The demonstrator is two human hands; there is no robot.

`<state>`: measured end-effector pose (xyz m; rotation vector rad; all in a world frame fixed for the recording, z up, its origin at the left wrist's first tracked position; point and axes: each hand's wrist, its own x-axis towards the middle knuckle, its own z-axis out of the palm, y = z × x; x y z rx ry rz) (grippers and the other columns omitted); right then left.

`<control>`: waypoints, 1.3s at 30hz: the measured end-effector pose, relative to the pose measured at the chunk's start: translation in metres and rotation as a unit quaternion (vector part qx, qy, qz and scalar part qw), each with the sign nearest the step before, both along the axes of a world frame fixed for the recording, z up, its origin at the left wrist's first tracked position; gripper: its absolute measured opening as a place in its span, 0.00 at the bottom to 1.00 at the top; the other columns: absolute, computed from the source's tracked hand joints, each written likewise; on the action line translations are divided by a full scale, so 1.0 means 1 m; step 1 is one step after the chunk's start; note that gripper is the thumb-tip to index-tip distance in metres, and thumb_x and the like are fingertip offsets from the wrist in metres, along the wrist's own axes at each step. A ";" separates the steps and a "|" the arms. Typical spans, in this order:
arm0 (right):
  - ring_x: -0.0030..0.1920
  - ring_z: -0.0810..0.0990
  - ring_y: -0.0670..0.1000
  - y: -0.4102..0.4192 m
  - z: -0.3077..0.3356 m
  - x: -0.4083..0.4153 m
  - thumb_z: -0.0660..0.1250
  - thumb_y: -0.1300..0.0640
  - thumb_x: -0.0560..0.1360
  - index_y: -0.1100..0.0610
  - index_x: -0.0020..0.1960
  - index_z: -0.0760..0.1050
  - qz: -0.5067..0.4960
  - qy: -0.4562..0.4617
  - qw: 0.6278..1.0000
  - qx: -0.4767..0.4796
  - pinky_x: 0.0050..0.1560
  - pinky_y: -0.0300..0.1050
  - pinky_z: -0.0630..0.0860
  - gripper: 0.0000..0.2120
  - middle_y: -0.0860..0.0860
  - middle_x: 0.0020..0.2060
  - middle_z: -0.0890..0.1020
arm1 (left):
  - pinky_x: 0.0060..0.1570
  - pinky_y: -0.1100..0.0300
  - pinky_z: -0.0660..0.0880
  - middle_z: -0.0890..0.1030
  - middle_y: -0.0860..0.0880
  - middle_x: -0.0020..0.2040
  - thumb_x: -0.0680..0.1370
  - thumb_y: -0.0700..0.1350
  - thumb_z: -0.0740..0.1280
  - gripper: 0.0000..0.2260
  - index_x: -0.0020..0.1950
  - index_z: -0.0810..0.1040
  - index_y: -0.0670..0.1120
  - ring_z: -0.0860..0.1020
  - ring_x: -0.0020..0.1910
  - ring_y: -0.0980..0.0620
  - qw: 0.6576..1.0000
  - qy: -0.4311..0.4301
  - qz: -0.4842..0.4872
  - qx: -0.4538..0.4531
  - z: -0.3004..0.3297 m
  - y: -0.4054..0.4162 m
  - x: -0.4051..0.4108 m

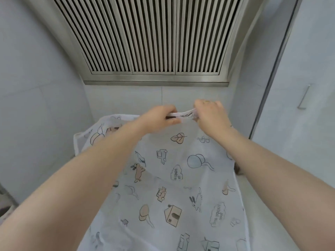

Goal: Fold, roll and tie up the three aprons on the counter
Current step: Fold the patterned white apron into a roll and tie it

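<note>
Left hand point(159, 118) and right hand point(210, 115) both raised at far centre, each pinched onto one end of a short white strap point(183, 114) stretched between them. Left thumb and fingers clamp the strap's left end; right fingers curl over its right end. Ring point(206, 101) on a right-hand finger.

Apron point(163, 187) hangs below the hands and runs down toward the near edge of view: thin white fabric, printed with rabbits, houses, trucks, balloons, leaves and "Happy" text bubbles. Print reads mirrored or upside down in places. Its left top corner point(78, 140) sticks out left of the left forearm, white binding along the edge. Both bare forearms cross over the cloth from the near corners.

Behind the hands: steel range hood point(154, 42) with slatted vents, above a pale tiled wall point(126, 98). Cabinet door with a bar handle point(304, 96) on the right. Strip of pale counter point(241, 187) shows right of the apron. Small dark object at the apron's right edge, can't tell what it is.
</note>
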<state>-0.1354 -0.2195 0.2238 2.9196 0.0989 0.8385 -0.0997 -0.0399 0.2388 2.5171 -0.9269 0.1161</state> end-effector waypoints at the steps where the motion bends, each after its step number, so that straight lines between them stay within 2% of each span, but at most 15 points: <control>1: 0.54 0.75 0.57 -0.004 0.003 0.014 0.63 0.53 0.77 0.57 0.56 0.69 0.004 0.009 1.000 0.008 0.55 0.49 0.62 0.11 0.54 0.51 0.80 | 0.32 0.68 0.64 0.73 0.51 0.37 0.79 0.48 0.64 0.07 0.49 0.73 0.44 0.70 0.38 0.51 1.000 -0.025 0.000 -0.009 0.002 -0.003 0.015; 5: 0.49 0.69 0.51 -0.015 0.016 0.061 0.62 0.44 0.77 0.49 0.52 0.71 0.045 0.080 0.991 0.098 0.56 0.48 0.61 0.10 0.45 0.39 0.74 | 0.33 0.62 0.64 0.70 0.54 0.34 0.78 0.50 0.64 0.08 0.43 0.70 0.47 0.68 0.35 0.53 0.995 -0.062 0.010 -0.078 0.004 -0.004 0.067; 9: 0.41 0.71 0.50 -0.024 0.020 0.114 0.64 0.53 0.77 0.54 0.45 0.76 0.109 0.177 0.923 0.323 0.43 0.45 0.64 0.06 0.47 0.35 0.74 | 0.31 0.72 0.62 0.72 0.49 0.38 0.82 0.49 0.55 0.15 0.40 0.72 0.44 0.69 0.40 0.50 0.992 0.010 0.032 -0.120 0.005 -0.002 0.123; 13: 0.42 0.74 0.52 -0.019 0.019 0.167 0.65 0.57 0.73 0.53 0.39 0.81 0.087 0.165 0.882 0.432 0.47 0.46 0.67 0.07 0.51 0.36 0.78 | 0.30 0.69 0.65 0.75 0.46 0.44 0.81 0.44 0.58 0.12 0.48 0.78 0.38 0.71 0.38 0.51 0.995 -0.016 0.056 -0.084 0.002 0.000 0.175; 15: 0.40 0.71 0.53 -0.011 0.016 0.191 0.63 0.64 0.73 0.69 0.47 0.79 0.085 0.171 0.852 0.488 0.44 0.45 0.65 0.09 0.63 0.38 0.76 | 0.32 0.64 0.66 0.75 0.47 0.45 0.80 0.43 0.59 0.10 0.50 0.78 0.40 0.72 0.38 0.51 0.997 -0.021 0.067 -0.041 -0.003 0.005 0.201; 17: 0.47 0.63 0.46 -0.007 0.011 0.209 0.62 0.67 0.73 0.78 0.54 0.72 0.075 0.156 0.823 0.540 0.41 0.47 0.66 0.14 0.72 0.42 0.72 | 0.36 0.59 0.66 0.73 0.47 0.44 0.79 0.42 0.59 0.07 0.49 0.77 0.43 0.72 0.40 0.48 0.996 -0.041 0.074 0.038 -0.013 0.012 0.222; 18: 0.58 0.70 0.69 -0.006 0.007 0.218 0.63 0.67 0.72 0.78 0.54 0.73 0.067 0.142 0.810 0.565 0.41 0.48 0.68 0.15 0.72 0.42 0.73 | 0.38 0.58 0.66 0.73 0.47 0.44 0.79 0.43 0.59 0.06 0.48 0.75 0.44 0.71 0.42 0.47 0.993 -0.039 0.080 0.073 -0.019 0.018 0.232; 19: 0.39 0.72 0.58 -0.006 0.004 0.226 0.64 0.66 0.71 0.75 0.52 0.75 0.051 0.128 0.798 0.586 0.39 0.46 0.68 0.14 0.67 0.40 0.74 | 0.39 0.58 0.66 0.72 0.48 0.43 0.79 0.43 0.58 0.05 0.46 0.72 0.44 0.71 0.43 0.47 0.991 -0.030 0.087 0.101 -0.024 0.024 0.240; 20: 0.39 0.70 0.56 -0.005 0.001 0.232 0.64 0.63 0.69 0.72 0.47 0.76 0.032 0.118 0.791 0.600 0.38 0.45 0.66 0.12 0.62 0.37 0.72 | 0.40 0.58 0.66 0.72 0.47 0.43 0.80 0.45 0.58 0.06 0.45 0.70 0.45 0.72 0.44 0.46 0.987 -0.014 0.095 0.128 -0.030 0.030 0.247; 22: 0.43 0.70 0.54 -0.005 -0.007 0.241 0.61 0.61 0.69 0.63 0.41 0.76 -0.040 0.112 0.829 0.547 0.41 0.45 0.67 0.07 0.56 0.35 0.72 | 0.40 0.58 0.65 0.73 0.46 0.43 0.80 0.49 0.58 0.10 0.44 0.69 0.44 0.71 0.43 0.45 0.979 0.002 0.120 0.167 -0.042 0.042 0.257; 25: 0.52 0.69 0.58 -0.003 -0.018 0.242 0.53 0.58 0.72 0.57 0.35 0.72 -0.158 0.125 0.948 0.246 0.54 0.51 0.61 0.11 0.52 0.37 0.73 | 0.37 0.58 0.64 0.72 0.46 0.42 0.81 0.51 0.59 0.12 0.48 0.73 0.43 0.71 0.41 0.45 0.981 -0.058 0.146 0.115 -0.053 0.051 0.264; 29: 0.61 0.72 0.56 0.030 -0.016 0.250 0.60 0.44 0.76 0.53 0.60 0.75 0.079 0.149 0.971 0.171 0.63 0.50 0.64 0.18 0.52 0.57 0.77 | 0.42 0.52 0.71 0.76 0.44 0.46 0.80 0.45 0.60 0.10 0.54 0.77 0.41 0.75 0.47 0.42 0.985 -0.159 0.035 0.048 -0.042 0.034 0.251; 32: 0.51 0.77 0.57 0.055 -0.010 0.254 0.62 0.53 0.79 0.63 0.54 0.76 0.190 0.149 0.959 0.151 0.51 0.47 0.69 0.13 0.56 0.49 0.80 | 0.42 0.53 0.71 0.77 0.44 0.49 0.78 0.44 0.63 0.10 0.56 0.75 0.41 0.75 0.48 0.44 0.983 -0.181 0.038 0.020 -0.033 0.025 0.242; 35: 0.49 0.76 0.60 0.041 -0.014 0.257 0.56 0.62 0.79 0.64 0.50 0.76 0.139 0.107 0.977 0.121 0.46 0.49 0.68 0.11 0.61 0.46 0.79 | 0.40 0.57 0.70 0.74 0.48 0.44 0.74 0.53 0.69 0.17 0.55 0.70 0.45 0.74 0.43 0.46 0.985 -0.089 0.138 0.057 -0.037 0.044 0.243; 39: 0.55 0.71 0.59 0.021 -0.024 0.256 0.53 0.59 0.81 0.55 0.57 0.77 -0.004 0.056 0.996 0.072 0.52 0.49 0.64 0.14 0.56 0.54 0.76 | 0.39 0.59 0.70 0.76 0.50 0.39 0.71 0.54 0.72 0.14 0.43 0.76 0.45 0.76 0.41 0.49 0.973 0.123 0.147 0.129 -0.049 0.074 0.249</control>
